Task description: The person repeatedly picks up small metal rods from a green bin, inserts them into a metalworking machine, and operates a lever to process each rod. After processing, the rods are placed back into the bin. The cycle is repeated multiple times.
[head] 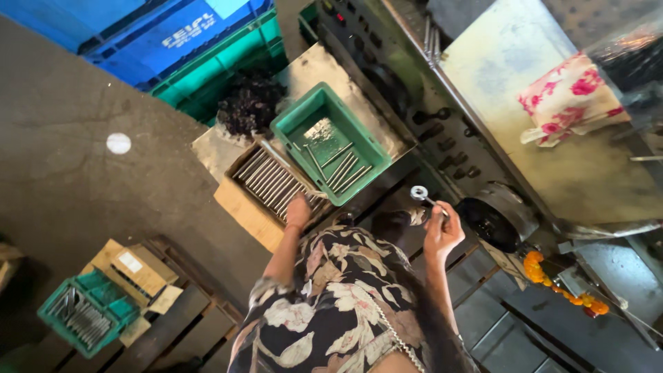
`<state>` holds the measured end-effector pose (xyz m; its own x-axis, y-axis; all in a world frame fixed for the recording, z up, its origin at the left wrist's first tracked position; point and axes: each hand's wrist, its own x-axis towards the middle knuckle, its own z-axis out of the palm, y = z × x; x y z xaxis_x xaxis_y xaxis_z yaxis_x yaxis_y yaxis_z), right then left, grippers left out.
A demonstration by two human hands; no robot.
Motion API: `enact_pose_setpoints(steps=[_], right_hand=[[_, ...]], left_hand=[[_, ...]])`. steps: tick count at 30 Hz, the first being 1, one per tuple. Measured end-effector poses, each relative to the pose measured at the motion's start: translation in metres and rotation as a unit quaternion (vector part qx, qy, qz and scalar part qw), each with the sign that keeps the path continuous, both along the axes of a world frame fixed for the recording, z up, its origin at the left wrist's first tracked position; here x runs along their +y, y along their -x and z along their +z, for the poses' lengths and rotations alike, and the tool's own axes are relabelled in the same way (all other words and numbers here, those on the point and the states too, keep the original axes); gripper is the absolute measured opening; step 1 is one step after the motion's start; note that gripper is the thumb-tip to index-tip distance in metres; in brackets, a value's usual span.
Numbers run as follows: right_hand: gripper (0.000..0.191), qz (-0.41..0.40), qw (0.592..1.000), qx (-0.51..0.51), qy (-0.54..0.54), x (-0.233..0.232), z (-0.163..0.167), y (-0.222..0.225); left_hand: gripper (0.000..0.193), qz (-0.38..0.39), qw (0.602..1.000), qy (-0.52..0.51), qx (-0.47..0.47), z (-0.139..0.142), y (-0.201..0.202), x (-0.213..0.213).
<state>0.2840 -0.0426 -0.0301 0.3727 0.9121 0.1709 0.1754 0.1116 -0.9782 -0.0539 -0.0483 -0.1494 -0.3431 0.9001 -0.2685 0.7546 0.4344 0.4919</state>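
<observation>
Here the work sits midway through a pick-and-gauge round. The left hand (pixel 298 211) reaches down into the shallow cardboard tray of long grey steel rods (pixel 271 182), fingers closing narrowly on one rod — whether it is fully gripped I cannot tell. The right hand (pixel 442 231) holds up a small silver metal ring on a thin pin (pixel 419 193), pinched between fingertips, near the dark machine (pixel 442 131). A green plastic bin (pixel 330 141) with a few rods rests on the worktop just beside the tray. Next, it seems, a rod must be lifted clear and brought to the ring — needing steady alignment.
</observation>
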Motion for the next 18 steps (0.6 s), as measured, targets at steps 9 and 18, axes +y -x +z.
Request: enact_pose_setpoints(steps=[9,18], right_hand=[[0.022,0.077,0.995,0.055,0.041,0.025,0.013,0.027],[0.022,0.073,0.993,0.091,0.001,0.048,0.033,0.032]], left_hand=[[0.025,0.014,0.96,-0.209,-0.187,0.037,-0.061,0.017],[0.051,-0.132,0.682,-0.043,-0.718,0.135,-0.148,0.08]])
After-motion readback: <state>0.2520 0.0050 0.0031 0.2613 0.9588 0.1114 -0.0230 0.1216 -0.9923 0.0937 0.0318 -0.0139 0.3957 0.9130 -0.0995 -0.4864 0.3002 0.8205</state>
